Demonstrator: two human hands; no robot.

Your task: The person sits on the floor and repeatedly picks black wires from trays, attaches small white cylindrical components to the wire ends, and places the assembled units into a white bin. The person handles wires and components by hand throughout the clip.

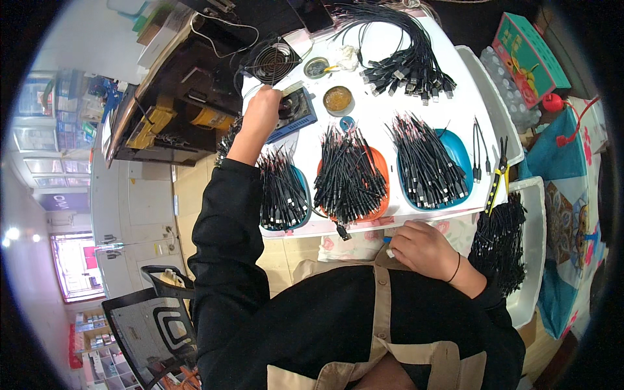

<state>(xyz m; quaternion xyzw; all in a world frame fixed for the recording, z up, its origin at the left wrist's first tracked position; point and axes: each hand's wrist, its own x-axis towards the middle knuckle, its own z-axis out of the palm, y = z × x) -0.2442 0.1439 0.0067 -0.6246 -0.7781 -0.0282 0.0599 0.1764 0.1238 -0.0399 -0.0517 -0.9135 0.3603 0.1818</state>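
My left hand (261, 112) reaches over the table's far left. Its fingers are curled at the top of a blue box-shaped device (298, 112); what they hold, if anything, is hidden. My right hand (424, 250) is closed in front of my body, below the table's near edge. A small blue piece shows at its fingertips, too little to name. Between the hands, short black cables with stripped ends fill a left blue tray (303, 218), an orange tray (382, 162) and a right blue tray (458, 153). One cable with a USB plug (342, 231) hangs over the near edge.
A round fan (272, 63), a tin of amber material (337, 100) and a smaller tin (316, 67) stand behind the trays. Long USB cables (409, 71) lie at the back. Yellow-handled pliers (497, 179) are at the right edge, beside a white bin of cables (500, 244).
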